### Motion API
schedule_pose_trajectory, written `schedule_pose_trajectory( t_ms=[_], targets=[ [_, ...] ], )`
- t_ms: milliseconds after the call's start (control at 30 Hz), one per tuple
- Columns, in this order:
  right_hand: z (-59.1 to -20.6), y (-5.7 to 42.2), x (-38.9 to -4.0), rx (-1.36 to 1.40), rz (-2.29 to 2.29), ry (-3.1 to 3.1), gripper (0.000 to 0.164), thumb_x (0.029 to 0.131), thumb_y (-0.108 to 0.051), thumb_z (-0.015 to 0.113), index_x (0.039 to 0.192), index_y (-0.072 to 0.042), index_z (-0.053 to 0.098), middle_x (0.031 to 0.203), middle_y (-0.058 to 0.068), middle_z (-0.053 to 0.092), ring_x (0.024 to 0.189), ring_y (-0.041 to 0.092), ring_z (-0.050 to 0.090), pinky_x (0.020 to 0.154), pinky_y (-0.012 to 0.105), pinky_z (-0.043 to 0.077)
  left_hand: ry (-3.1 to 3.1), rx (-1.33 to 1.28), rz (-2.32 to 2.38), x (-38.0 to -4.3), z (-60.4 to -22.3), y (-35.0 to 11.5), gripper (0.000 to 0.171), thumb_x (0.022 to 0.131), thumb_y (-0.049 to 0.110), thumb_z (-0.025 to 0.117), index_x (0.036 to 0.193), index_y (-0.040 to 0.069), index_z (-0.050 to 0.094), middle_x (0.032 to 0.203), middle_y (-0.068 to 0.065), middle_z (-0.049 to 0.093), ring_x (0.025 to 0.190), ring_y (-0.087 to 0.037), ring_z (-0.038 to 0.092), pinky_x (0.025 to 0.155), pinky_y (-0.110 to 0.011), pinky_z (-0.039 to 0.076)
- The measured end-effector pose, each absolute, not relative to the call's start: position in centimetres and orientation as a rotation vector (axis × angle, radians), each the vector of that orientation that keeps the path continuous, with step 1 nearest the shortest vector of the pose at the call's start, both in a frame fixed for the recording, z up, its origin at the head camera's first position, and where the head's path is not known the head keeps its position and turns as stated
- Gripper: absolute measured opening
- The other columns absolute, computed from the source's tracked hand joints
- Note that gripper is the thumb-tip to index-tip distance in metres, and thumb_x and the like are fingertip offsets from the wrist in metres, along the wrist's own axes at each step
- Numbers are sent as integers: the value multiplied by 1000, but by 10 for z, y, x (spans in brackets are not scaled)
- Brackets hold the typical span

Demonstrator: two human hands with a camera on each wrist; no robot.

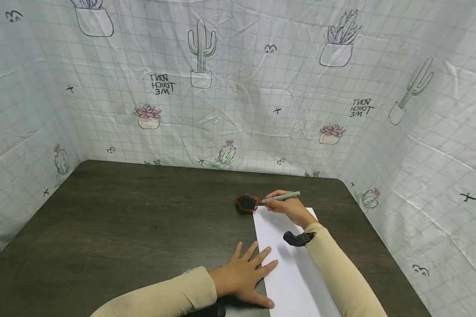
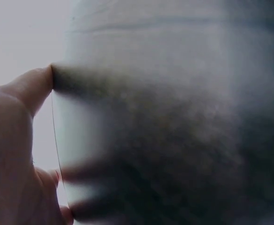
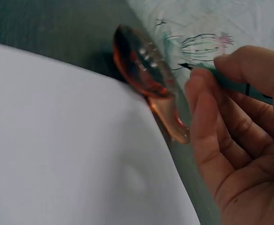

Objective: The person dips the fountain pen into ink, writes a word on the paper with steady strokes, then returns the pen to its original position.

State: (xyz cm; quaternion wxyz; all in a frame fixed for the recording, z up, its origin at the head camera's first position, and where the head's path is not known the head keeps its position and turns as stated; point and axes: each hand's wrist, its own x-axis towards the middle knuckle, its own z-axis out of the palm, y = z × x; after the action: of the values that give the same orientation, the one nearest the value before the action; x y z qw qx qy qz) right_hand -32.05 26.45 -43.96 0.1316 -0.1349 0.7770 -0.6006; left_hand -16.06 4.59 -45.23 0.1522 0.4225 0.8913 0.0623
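Note:
My right hand (image 1: pixel 291 210) pinches a pale green pen (image 1: pixel 281 197) between thumb and fingers at the far end of a white sheet of paper (image 1: pixel 287 259). Its dark tip shows in the right wrist view, off the sheet. Just left of it, at the paper's far left corner, lies a glossy dark rounded thing (image 1: pixel 247 203) with a red-orange see-through rim and handle-like part (image 3: pixel 174 124); its kind is unclear. My left hand (image 1: pixel 243 276) rests with fingers spread, fingertips on the paper's left edge. In the left wrist view its thumb (image 2: pixel 31 86) is sharp, the rest blurred.
A dark wood-grain table (image 1: pixel 135 229) carries everything. A white cloth (image 1: pixel 238 101) printed with cacti hangs behind it and along both sides. A black wrist device (image 1: pixel 298 239) sits at the right cuff, above the sheet.

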Motion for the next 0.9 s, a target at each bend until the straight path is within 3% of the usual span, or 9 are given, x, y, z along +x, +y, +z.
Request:
schedule_pose_trajectory(
  t_ms=[200,467,900],
  targets=[
    [-439,252,-326,-390,-1580,2392,31,89,-15,70,111,6,63,97,16,69,96,41,65,84,43,54,2566,1213,158,-160,-452,45,89,80,81,42,153,40,11,162,4,0,148,-32,0,111,-64,11],
    [-434,231,-327,-368,-1412,2510,23,89,-16,70,108,-3,70,95,12,73,89,26,69,80,38,56,2585,1221,133,-160,-452,46,89,80,81,40,153,39,11,162,5,1,148,-31,1,111,-63,12],
    [-433,221,-329,-431,-1311,2685,14,87,-10,70,99,-3,71,85,8,72,78,20,70,72,37,57,2595,1213,129,-160,-452,46,89,79,82,41,153,40,12,162,5,3,148,-30,1,111,-63,12]
  ],
)
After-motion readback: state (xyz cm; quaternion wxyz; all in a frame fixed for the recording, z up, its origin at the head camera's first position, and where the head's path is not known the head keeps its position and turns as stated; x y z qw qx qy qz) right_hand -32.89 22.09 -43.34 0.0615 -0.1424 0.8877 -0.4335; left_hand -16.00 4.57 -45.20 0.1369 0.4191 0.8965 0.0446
